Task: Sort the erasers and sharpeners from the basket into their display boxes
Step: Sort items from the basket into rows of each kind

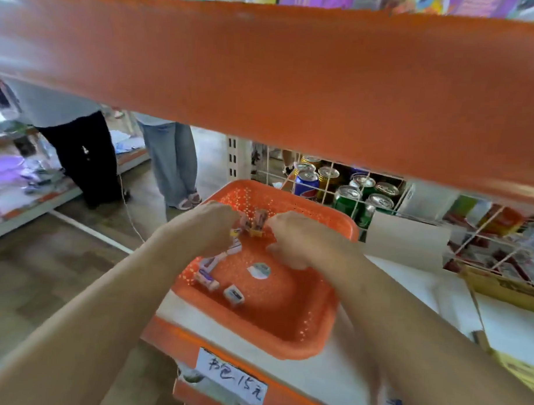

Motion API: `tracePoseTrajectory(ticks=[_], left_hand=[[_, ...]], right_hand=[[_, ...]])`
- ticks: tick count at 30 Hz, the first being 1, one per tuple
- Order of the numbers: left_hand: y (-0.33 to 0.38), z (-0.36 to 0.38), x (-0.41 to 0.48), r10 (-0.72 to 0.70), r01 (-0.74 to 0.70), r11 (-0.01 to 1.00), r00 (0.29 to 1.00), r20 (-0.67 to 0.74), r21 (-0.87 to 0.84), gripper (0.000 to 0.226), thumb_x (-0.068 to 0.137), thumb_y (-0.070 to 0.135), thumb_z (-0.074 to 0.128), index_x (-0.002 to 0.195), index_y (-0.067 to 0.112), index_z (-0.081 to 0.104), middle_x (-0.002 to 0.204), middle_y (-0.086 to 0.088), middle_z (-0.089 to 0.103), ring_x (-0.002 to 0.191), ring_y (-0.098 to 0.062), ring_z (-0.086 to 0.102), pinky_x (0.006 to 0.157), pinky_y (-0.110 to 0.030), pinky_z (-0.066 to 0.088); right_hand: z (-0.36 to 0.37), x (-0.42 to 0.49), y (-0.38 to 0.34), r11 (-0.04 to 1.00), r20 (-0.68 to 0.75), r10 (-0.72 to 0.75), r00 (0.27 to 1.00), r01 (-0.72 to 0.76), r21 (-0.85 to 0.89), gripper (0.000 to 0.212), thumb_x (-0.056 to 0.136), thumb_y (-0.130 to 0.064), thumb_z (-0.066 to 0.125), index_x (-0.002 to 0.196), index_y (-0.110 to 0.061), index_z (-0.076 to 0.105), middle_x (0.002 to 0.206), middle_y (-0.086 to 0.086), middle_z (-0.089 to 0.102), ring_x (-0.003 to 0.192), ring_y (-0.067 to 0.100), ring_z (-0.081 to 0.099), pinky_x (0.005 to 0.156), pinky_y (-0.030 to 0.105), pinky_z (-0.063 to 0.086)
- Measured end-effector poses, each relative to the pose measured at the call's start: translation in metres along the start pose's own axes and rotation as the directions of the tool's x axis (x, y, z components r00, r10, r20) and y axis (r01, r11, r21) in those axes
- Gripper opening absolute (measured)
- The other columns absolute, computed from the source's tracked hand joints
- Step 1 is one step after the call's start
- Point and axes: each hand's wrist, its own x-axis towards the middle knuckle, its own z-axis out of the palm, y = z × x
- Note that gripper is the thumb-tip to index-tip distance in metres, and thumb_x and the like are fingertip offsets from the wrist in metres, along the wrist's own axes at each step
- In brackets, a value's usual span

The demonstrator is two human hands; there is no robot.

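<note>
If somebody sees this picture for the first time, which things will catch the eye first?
A broad orange shelf edge fills the top, blurred and close. Below it, the left hand and right hand meet over an orange basket, both gripping small pieces. Drink cans stand behind the basket, to the right.

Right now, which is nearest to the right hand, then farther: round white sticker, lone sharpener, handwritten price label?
1. round white sticker, on the basket floor, just below the right hand.
2. lone sharpener, basket's near side.
3. handwritten price label, on the shelf front.
</note>
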Motion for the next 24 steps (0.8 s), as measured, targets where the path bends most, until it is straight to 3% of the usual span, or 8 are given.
tracePoseTrajectory(ticks=[3, 5, 7, 11, 15, 17, 19, 24], left_hand=[[-0.004, 0.007, 0.019, 0.047, -0.054, 0.997, 0.992, 0.118, 0.058, 0.046, 0.096, 0.012, 0.052, 0.140, 0.020, 0.041, 0.124, -0.002, 0.058, 0.108, -0.020, 0.056, 0.079, -0.026, 0.044], [-0.007, 0.018, 0.027, 0.080, -0.089, 0.994, 0.990, 0.116, 0.069, 0.050, 0.092, 0.007, 0.051, 0.139, 0.016, 0.036, 0.105, -0.001, 0.061, 0.091, -0.019, 0.057, 0.065, -0.024, 0.043], [-0.010, 0.027, 0.033, 0.089, -0.094, 0.994, 0.992, 0.089, 0.054, 0.052, 0.089, 0.006, 0.055, 0.137, 0.014, 0.036, 0.094, 0.001, 0.058, 0.083, -0.017, 0.056, 0.057, -0.023, 0.040], [-0.012, 0.030, 0.037, 0.117, -0.120, 0.993, 0.985, 0.126, 0.014, 0.054, 0.088, 0.017, 0.064, 0.135, 0.012, 0.039, 0.122, -0.004, 0.060, 0.108, -0.022, 0.057, 0.076, -0.026, 0.041], [-0.014, 0.028, 0.034, 0.172, -0.147, 0.982, 0.958, 0.231, -0.120, 0.037, 0.087, 0.025, 0.068, 0.119, 0.019, 0.052, 0.114, -0.003, 0.061, 0.091, -0.018, 0.060, 0.063, -0.022, 0.039], [-0.017, 0.030, 0.034, 0.189, -0.140, 0.960, 0.963, 0.191, -0.244, 0.020, 0.086, 0.023, 0.069, 0.098, 0.028, 0.053, 0.101, 0.002, 0.061, 0.075, -0.010, 0.058, 0.056, -0.022, 0.039], [-0.019, 0.029, 0.033, 0.199, -0.140, 0.916, 0.972, 0.122, -0.376, 0.020, 0.087, 0.019, 0.065, 0.089, 0.033, 0.051, 0.095, 0.003, 0.058, 0.072, -0.011, 0.064, 0.053, -0.024, 0.046], [-0.012, 0.010, 0.018, 0.190, -0.216, 0.751, 0.976, -0.109, -0.624, 0.023, 0.090, 0.014, 0.060, 0.099, 0.035, 0.059, 0.089, 0.008, 0.059, 0.060, -0.002, 0.068, 0.057, -0.020, 0.054]], right_hand=[[0.006, 0.033, -0.010, 0.994, 0.075, -0.020, 0.997, 0.028, -0.107, 0.044, 0.090, -0.014, 0.056, 0.133, -0.013, 0.049, 0.129, 0.011, 0.056, 0.112, 0.029, 0.057, 0.086, 0.032, 0.046], [0.012, 0.050, -0.011, 0.989, 0.192, -0.015, 0.981, 0.043, -0.143, 0.056, 0.092, -0.014, 0.052, 0.146, -0.015, 0.034, 0.141, 0.013, 0.046, 0.121, 0.032, 0.052, 0.096, 0.035, 0.043], [0.018, 0.061, -0.009, 0.986, 0.251, -0.006, 0.968, 0.048, -0.160, 0.066, 0.091, -0.013, 0.054, 0.150, -0.020, 0.026, 0.140, 0.012, 0.046, 0.121, 0.033, 0.052, 0.095, 0.036, 0.043], [0.029, 0.068, -0.006, 0.994, 0.177, 0.009, 0.984, 0.010, -0.107, 0.066, 0.087, -0.013, 0.063, 0.145, -0.023, 0.034, 0.135, 0.011, 0.049, 0.118, 0.031, 0.054, 0.095, 0.035, 0.045], [0.030, 0.063, -0.004, 0.997, 0.120, 0.009, 0.993, 0.000, -0.076, 0.040, 0.085, -0.013, 0.060, 0.125, -0.017, 0.060, 0.120, 0.011, 0.064, 0.108, 0.028, 0.062, 0.083, 0.028, 0.047], [0.025, 0.054, -0.003, 0.999, 0.107, 0.033, 0.994, -0.033, -0.008, 0.031, 0.087, -0.012, 0.059, 0.117, -0.015, 0.064, 0.114, 0.010, 0.066, 0.105, 0.027, 0.062, 0.075, 0.026, 0.043], [0.013, 0.040, -0.002, 0.993, 0.091, 0.057, 0.994, -0.065, 0.094, 0.024, 0.091, -0.017, 0.057, 0.115, -0.014, 0.060, 0.116, 0.010, 0.063, 0.107, 0.027, 0.059, 0.072, 0.025, 0.037], [-0.006, 0.002, 0.016, 0.891, -0.023, 0.086, 0.996, -0.067, 0.450, 0.038, 0.094, -0.024, 0.055, 0.130, -0.029, 0.047, 0.124, 0.003, 0.059, 0.106, 0.022, 0.058, 0.074, 0.027, 0.037]])
